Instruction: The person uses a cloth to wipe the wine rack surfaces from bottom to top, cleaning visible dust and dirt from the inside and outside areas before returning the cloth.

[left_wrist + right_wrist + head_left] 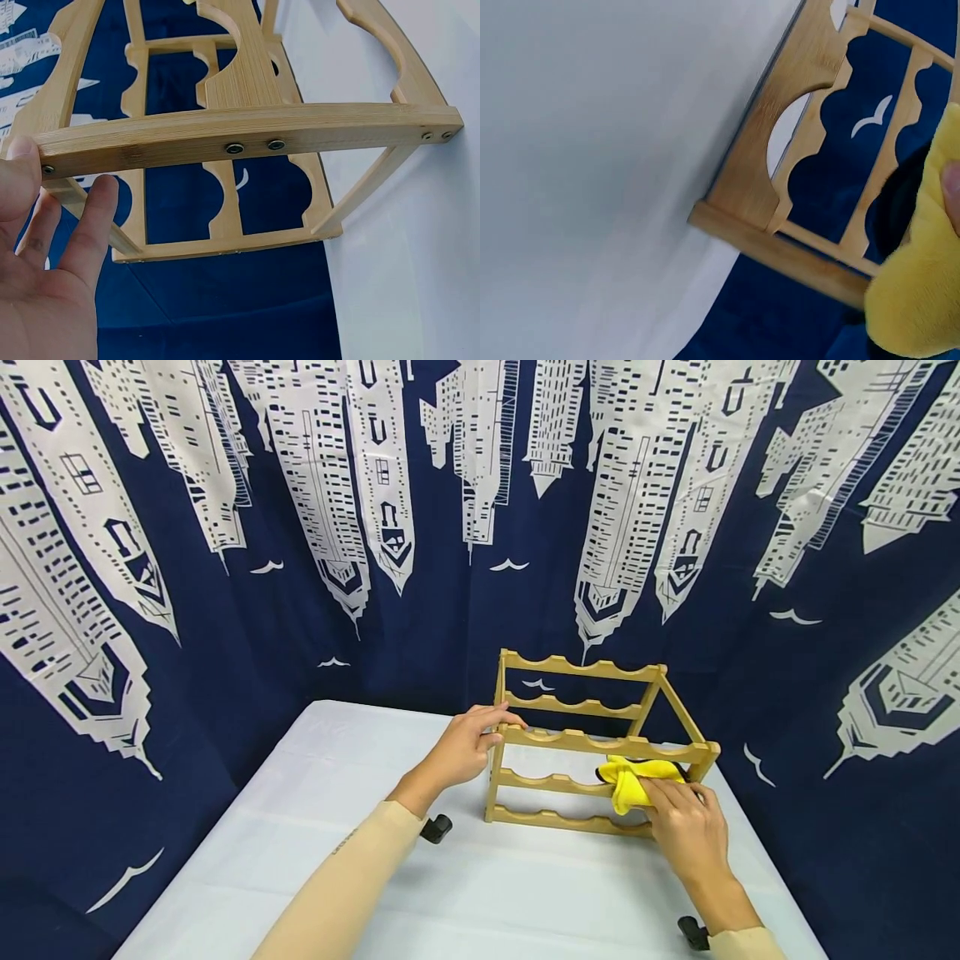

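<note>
A light wooden wine rack with scalloped rails stands on the white table. My left hand grips its upper left front corner; in the left wrist view, the thumb and fingers of that hand lie around the end of the side bar. In my right hand is a bunched yellow cloth with dark edging, held against the right end of the middle front rail. The right wrist view shows the cloth over the rack's right end, hiding part of the rails; only a fingertip shows there.
The white-covered table extends left of the rack and in front of it. A navy curtain printed with white buildings and birds hangs close behind the rack and around the table's sides. Small black devices sit at both wrists.
</note>
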Tool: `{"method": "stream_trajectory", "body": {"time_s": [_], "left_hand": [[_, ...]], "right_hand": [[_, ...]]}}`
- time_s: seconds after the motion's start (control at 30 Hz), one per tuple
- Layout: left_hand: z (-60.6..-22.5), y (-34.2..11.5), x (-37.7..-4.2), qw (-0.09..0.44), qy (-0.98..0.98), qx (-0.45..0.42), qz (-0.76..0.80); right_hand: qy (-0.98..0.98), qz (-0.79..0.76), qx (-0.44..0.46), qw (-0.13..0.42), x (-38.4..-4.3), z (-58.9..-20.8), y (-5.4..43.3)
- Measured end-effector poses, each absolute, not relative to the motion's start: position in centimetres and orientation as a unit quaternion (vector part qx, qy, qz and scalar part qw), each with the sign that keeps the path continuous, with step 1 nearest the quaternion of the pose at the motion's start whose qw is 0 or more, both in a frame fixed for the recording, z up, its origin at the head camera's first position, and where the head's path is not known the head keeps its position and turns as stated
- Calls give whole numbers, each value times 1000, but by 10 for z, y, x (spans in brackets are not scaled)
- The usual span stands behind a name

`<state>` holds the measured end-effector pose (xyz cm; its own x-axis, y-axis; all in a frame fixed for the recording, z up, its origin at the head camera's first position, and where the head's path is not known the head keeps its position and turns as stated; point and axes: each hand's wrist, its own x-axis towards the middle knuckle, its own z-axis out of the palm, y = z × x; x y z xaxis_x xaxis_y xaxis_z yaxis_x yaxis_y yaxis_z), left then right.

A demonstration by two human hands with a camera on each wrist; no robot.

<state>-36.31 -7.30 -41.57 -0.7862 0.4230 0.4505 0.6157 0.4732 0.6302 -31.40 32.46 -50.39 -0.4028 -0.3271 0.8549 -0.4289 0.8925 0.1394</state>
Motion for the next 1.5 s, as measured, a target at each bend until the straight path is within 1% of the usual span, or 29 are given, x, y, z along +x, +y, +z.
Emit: {"method": "stream_trajectory", "body": {"time_s": [0.17, 0.23, 0.37, 0.57, 0.7, 0.9, 1.2, 1.4, 1.5], "left_hand": [[-415, -70, -364, 122, -849, -312, -409], [-413, -69, -364, 124, -849, -313, -407], [-411, -68, -362, 124, -851, -310, -405], [-413, -72, -360, 122, -849, -302, -417], [-413, -74, -360, 130, -841, -306, -428], [-413, -75, -363, 149, -826, -324, -437], [-416, -75, -360, 164, -824, -313, -442], [-418, -74, -361, 180, -818, -312, -448], [-419, -74, -360, 177, -812, -309, -462]], "right_hand": [[-801, 49, 206, 561, -313, -506, 334], [-789, 63, 202, 577, -313, -505, 335], [-776, 109, 198, 589, -312, -500, 334], [-744, 196, 223, 599, -311, -488, 323], [-703, 258, 234, 620, -309, -479, 310], [-659, 312, 220, 648, -302, -461, 281], [-654, 330, 221, 644, -301, -417, 248], [-662, 302, 211, 652, -318, -386, 237], [-690, 253, 221, 641, -326, -375, 232]]}}
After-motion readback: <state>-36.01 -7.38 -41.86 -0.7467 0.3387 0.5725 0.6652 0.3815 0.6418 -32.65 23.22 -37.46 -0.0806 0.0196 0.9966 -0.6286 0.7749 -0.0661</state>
